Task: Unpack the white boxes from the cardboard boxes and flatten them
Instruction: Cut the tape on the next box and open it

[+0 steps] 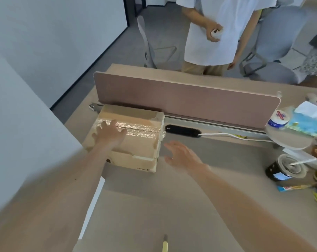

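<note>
Lying on the desk (190,206) against the foot of the divider panel (190,99), a cardboard box (139,144) is seen at the left side. Its top seam is covered by clear tape (141,129), and the lid is closed. The left hand (108,134) is laid flat on the lid, fingers straight and spread, with nothing grasped. The right hand (181,155) is held palm down just beside the box's right wall, fingers loose and spread, with nothing gripped; whether the desk is touched cannot be told. A black socket strip (181,130) is set near the box's far right corner. A lidded cup (284,170) with a straw is placed well apart at the right. Beyond the panel a person in a white shirt (223,30) is seen standing.
</note>
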